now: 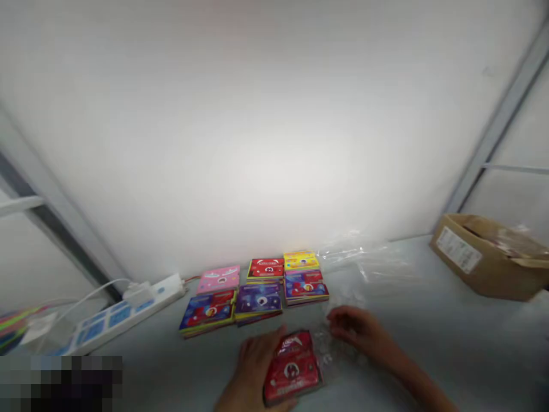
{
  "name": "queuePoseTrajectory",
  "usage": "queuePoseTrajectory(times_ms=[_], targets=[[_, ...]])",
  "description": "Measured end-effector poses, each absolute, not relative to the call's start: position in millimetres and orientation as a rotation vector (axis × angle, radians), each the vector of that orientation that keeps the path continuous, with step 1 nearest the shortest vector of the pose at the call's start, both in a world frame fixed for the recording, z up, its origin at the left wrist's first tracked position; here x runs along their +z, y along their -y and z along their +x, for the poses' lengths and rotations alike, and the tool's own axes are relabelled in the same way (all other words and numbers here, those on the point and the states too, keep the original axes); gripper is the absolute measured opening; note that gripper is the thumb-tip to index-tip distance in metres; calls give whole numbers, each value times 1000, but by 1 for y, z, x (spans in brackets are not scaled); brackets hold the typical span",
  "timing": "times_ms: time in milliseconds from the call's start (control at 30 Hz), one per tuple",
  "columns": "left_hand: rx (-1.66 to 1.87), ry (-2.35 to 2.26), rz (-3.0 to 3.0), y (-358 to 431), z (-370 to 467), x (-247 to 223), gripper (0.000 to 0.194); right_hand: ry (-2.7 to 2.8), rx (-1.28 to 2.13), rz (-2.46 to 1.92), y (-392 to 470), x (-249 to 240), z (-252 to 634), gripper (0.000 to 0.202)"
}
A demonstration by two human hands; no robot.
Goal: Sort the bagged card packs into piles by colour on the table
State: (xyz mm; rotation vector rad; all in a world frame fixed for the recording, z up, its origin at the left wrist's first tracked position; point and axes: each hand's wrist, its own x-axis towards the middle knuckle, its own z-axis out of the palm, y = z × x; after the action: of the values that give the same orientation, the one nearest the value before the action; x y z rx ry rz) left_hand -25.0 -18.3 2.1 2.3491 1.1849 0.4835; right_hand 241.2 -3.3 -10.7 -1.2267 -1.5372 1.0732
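- Head view: left hand grasped a red card pack on the grey table, near the front edge.
- Right hand lay loosely spread on clear wrapping, gripping nothing.
- Sorted stacks sat behind; apparently mid-unwrapping, calling for a steady pack.

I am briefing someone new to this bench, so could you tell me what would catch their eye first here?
Most striking are the bright stacks of small booklets in two rows against the white wall. Nearer the camera, the left hand rests on a red packet, and the right hand touches clear plastic wrap. A cardboard box sits far right, a power strip left.
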Motion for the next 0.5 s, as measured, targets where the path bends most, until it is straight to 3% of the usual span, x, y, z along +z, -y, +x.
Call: queuePoseTrajectory(times_ms=[167, 500], targets=[[483, -1165, 2336, 19, -23, 6, 86, 1419, 1158, -1168, 0, -17, 238, 36], [442, -1176, 2302, 19, -24, 5, 86, 1288, 1246, -1092, 4, -13, 235, 40]])
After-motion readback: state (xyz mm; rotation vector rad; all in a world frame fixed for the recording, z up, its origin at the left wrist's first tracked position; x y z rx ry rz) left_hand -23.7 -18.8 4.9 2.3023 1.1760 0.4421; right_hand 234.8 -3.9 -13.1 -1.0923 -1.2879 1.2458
